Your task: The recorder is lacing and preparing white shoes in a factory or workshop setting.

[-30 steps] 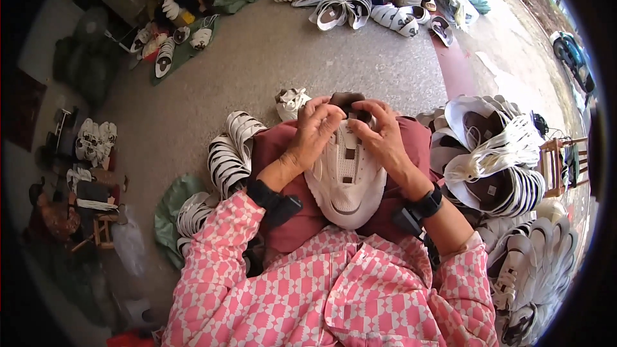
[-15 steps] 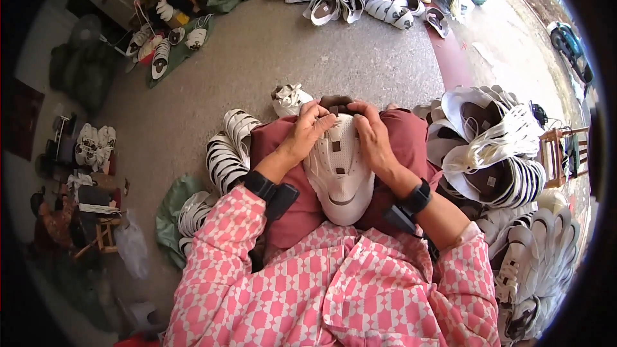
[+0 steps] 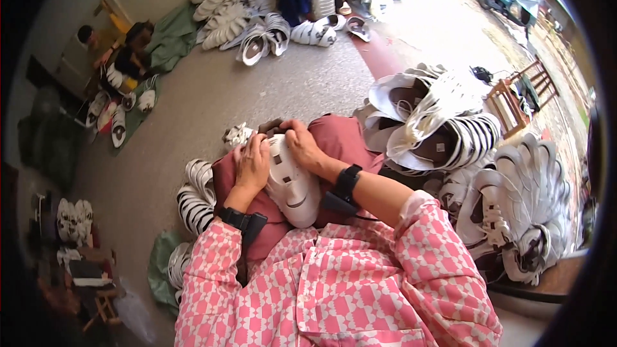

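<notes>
Head view is showing me the left hand (image 3: 252, 166) and the right hand (image 3: 303, 148) both holding one white shoe upper (image 3: 292, 180), which is lying between them on the maroon trousers (image 3: 340, 138), its toe pointing back toward the wearer. The left fingers are bending narrowly over one side; the right fingers are curling over the other, near the dark collar (image 3: 268, 127).

As for progress, the toe is holding a formed shape and the collar is standing in place. I am seeing no lace crossing the front, so I am judging this piece unlaced, with the handling at the collar unfinished while both hands are occupying it.

Just beyond the left hand, a white laced shoe (image 3: 238, 135) is sitting. To the left of the hands, a striped stack of uppers (image 3: 195, 204) is nesting piece inside piece. To their right, a larger nested stack (image 3: 479, 138) is showing brown linings, with a bundle of white laces (image 3: 443, 106) spilling over it; nearer the wearer on that side, a fanned pile of pale shoes (image 3: 530, 180) is leaning.

Among containers, a clear plastic bag (image 3: 134, 315) is resting well apart, left of the hands; that corner is so dim that I cannot tell what it is holding.
</notes>
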The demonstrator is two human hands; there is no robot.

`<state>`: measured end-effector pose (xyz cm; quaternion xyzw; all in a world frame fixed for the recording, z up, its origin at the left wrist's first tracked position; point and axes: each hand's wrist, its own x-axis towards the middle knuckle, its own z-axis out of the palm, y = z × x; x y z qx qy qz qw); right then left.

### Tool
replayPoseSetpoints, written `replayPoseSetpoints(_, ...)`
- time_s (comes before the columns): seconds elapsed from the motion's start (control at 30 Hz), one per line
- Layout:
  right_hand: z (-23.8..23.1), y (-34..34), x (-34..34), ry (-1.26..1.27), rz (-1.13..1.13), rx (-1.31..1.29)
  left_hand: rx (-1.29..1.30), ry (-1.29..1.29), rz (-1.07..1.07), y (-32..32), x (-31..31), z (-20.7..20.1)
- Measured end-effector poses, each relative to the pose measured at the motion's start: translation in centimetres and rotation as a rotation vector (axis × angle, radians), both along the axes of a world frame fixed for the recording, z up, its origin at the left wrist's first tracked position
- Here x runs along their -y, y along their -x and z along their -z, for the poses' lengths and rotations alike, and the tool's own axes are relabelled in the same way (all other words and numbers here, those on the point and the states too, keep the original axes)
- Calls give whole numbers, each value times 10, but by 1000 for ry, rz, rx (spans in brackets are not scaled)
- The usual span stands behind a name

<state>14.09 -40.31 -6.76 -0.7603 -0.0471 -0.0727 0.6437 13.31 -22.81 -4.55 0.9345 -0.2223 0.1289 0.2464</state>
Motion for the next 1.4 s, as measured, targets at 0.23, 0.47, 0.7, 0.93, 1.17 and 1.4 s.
replayPoseSetpoints(0.23,-30,38,25,-327,-236,-279,95,-210,16,3,-11,6)
replayPoseSetpoints(0.47,-39,37,18,18,-211,7,-38,-135,-5,-2,-9,-14)
replayPoseSetpoints(0.7,-33,35,27,-54,-233,25,223,-299,67,-8,-10,-4)
replayPoseSetpoints(0.93,-41,53,152,822,393,-93,190,-204,131,10,-11,-6)
replayPoseSetpoints(1.17,49,88,289,1360,334,-219,49,-72,47,8,-3,-9)
replayPoseSetpoints(1.4,34,85,286,1017,658,-53,57,-66,41,6,-7,-8)
